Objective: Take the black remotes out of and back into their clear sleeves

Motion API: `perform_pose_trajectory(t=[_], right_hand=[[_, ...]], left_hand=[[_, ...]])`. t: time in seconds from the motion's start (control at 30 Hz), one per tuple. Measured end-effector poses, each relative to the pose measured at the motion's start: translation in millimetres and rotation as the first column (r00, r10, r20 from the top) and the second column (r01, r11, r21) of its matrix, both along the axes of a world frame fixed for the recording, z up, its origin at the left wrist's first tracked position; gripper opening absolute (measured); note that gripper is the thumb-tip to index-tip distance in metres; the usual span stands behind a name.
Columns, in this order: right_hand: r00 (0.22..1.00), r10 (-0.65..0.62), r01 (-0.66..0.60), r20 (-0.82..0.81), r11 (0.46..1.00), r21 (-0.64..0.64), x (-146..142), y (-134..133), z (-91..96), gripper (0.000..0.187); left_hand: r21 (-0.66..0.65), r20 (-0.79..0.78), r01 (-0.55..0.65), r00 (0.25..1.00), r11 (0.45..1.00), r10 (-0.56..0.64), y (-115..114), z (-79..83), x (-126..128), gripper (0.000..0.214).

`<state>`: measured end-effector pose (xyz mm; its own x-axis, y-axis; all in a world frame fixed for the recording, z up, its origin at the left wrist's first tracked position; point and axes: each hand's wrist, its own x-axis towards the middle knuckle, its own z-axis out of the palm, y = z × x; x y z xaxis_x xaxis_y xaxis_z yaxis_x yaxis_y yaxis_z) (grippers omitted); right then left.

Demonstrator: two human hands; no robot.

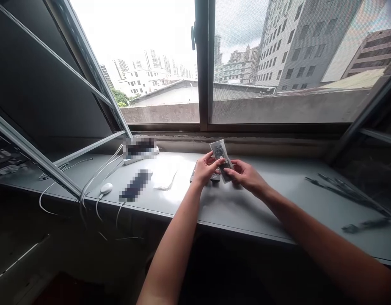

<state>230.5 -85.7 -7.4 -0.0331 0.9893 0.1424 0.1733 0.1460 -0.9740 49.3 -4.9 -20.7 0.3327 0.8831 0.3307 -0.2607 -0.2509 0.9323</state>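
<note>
Between my two hands a dark remote control in a clear plastic sleeve is held tilted above the shelf. My left hand grips its left side, thumb across the front. On the lower right side, my right hand pinches the sleeve with thumb and fingers. Behind and below my left hand, a second dark remote or keypad lies on the surface, partly hidden by the hand. A white sheet or thin bag rests to the left of it.
The grey shelf runs below a window. On its left are a white power strip, a blurred dark phone-like object, a round white charger and loose white cables. Black cables lie at the right. A metal frame slants at the left.
</note>
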Motion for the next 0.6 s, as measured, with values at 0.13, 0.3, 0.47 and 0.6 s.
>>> perform_pose_trajectory(t=[0.13, 0.3, 0.47, 0.6], right_hand=[[1.000, -0.012, 0.013, -0.011, 1.000, 0.017, -1.2, -1.8, 1.8, 0.079], [0.954, -0.185, 0.148, 0.235, 0.975, 0.166, 5.6, 3.4, -2.6, 0.059], [0.846, -0.291, 0.184, 0.447, 0.946, 0.266, 9.2, 6.4, -7.8, 0.036], [0.796, -0.335, 0.208, 0.504, 0.934, 0.292, 5.8, 7.5, -11.2, 0.035]], left_hand=[[0.089, -0.072, -0.144, 0.986, 0.986, 0.151, -0.1, -2.0, -2.4, 0.058], [0.280, -0.101, -0.489, 0.840, 0.826, 0.532, 3.3, -2.9, -12.8, 0.028], [0.325, -0.254, -0.492, 0.778, 0.808, 0.575, 6.4, -7.7, -14.9, 0.028], [0.383, -0.345, -0.443, 0.745, 0.811, 0.570, 6.2, -12.6, -12.5, 0.027]])
